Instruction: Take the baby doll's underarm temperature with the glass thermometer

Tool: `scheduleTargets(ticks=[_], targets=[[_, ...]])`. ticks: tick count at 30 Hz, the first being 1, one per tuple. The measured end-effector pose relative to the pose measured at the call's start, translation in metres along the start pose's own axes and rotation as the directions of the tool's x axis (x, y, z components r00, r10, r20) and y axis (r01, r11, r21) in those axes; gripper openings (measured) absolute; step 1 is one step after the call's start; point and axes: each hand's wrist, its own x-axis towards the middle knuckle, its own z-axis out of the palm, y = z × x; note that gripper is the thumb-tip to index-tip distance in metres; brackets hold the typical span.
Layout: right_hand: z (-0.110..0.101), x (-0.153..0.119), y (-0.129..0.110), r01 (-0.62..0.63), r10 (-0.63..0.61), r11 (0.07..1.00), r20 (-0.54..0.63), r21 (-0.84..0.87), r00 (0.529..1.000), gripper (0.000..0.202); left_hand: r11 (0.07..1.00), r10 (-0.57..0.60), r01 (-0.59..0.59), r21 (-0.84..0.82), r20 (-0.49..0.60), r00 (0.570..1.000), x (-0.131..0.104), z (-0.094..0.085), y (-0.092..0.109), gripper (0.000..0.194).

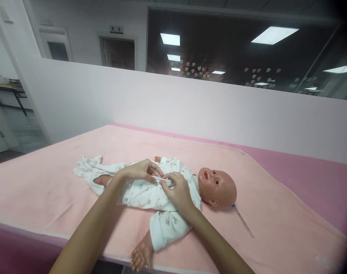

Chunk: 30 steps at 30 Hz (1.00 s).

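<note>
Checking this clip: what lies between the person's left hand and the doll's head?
In the head camera view, the right hand lies between the left hand and the doll's head, with part of the printed top beneath it.

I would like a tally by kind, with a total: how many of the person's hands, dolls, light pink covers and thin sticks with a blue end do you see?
Person's hands: 2 (left hand, right hand)
Clothed doll: 1
Light pink cover: 1
Thin stick with a blue end: 1
Total: 5
</note>
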Motion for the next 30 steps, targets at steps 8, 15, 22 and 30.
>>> scheduleTargets(ticks=[8,15,22,30], targets=[[0.0012,-0.0009,0.001,0.033,-0.033,0.999,-0.005,-0.031,0.999,0.005,1.0,0.02,-0.021,0.021,0.008,1.0,-0.0013,-0.0008,-0.0004,0.036],[-0.0008,-0.0024,-0.0018,0.033,-0.033,0.999,0.005,-0.031,0.999,0.01,0.997,0.04,-0.039,0.067,-0.011,0.999,-0.0014,-0.0009,-0.001,0.034],[0.0012,-0.002,0.0003,0.034,-0.034,0.999,0.002,-0.021,0.999,0.006,0.997,0.058,-0.058,0.049,0.012,0.998,0.0011,-0.0013,-0.0031,0.031],[-0.0008,-0.0023,-0.0011,-0.01,0.01,1.0,0.006,-0.01,1.0,0.005,0.996,0.085,-0.086,0.035,0.021,0.996,0.0032,0.0006,-0.0037,0.027]])
